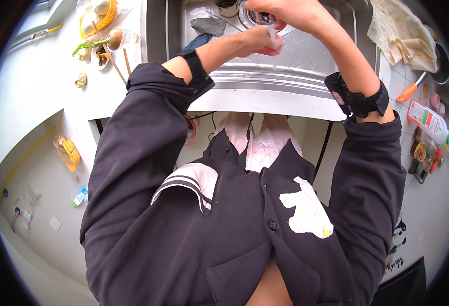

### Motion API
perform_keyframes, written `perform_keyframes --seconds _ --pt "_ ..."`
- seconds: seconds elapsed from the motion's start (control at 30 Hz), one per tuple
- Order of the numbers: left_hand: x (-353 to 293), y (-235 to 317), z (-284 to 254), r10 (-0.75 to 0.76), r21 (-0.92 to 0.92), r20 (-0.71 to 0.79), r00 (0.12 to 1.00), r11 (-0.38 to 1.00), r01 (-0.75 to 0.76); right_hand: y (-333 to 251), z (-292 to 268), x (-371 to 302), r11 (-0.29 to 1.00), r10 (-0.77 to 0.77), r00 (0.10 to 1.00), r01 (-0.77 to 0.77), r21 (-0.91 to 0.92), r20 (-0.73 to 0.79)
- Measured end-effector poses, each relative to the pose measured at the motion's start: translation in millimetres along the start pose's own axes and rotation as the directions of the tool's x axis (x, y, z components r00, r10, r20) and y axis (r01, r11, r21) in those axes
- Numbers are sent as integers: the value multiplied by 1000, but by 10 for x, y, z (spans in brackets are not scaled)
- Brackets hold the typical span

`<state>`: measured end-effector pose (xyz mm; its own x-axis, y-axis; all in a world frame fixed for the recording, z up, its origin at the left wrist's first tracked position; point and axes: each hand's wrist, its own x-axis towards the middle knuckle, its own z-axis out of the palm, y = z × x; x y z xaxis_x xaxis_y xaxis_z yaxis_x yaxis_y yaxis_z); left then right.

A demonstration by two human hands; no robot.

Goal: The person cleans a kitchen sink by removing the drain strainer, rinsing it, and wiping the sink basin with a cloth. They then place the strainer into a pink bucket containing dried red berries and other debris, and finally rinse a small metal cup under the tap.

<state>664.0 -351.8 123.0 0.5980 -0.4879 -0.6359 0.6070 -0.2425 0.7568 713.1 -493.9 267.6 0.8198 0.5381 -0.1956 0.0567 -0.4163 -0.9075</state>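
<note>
Over the steel sink (pixel 306 66), my left hand (pixel 261 41) is closed, its fingers curled around a small pale, translucent thing (pixel 273 33) that I cannot make out. Just above and to the right is my right hand (pixel 298 14), its fingers bent in toward the left one and partly cut off by the upper edge. Whatever it grips is hidden. Beneath both hands lies the round metal drain (pixel 257 16). A grey cloth or sponge (pixel 207 25) and a dark blue cloth (pixel 198 41) rest in the sink to the left, near a metal cup (pixel 228 7).
Left of the sink, the white counter holds a yellow basket (pixel 111 14), a green-stemmed vegetable (pixel 96 45) and chopsticks (pixel 116 67). On the right are a beige cloth (pixel 403 35), an orange-handled pan (pixel 441 64) and a white-and-pink bottle (pixel 427 121). A yellow mesh bag (pixel 70 154) lies lower left.
</note>
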Motion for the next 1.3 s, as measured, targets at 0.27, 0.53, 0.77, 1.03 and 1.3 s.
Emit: perform_keyframes --seconds 0.27,0.53,0.77,1.03,1.3 --pt "425 130 1024 258 222 400 879 904 -366 -118 -356 -107 993 88 996 -88 -73 3" --pt "669 -188 1457 264 499 717 645 452 -739 -103 -477 -90 980 133 991 -132 -148 -8" --pt "122 -218 847 206 515 615 761 626 -585 -132 -408 -155 975 153 987 -157 -156 -37" --pt "-911 -381 -434 -205 892 342 917 377 -248 -140 -307 -125 977 165 986 -167 -135 -22" --pt "-563 -245 -531 -31 -448 -242 970 890 -84 139 171 100 983 94 995 -89 161 -22"
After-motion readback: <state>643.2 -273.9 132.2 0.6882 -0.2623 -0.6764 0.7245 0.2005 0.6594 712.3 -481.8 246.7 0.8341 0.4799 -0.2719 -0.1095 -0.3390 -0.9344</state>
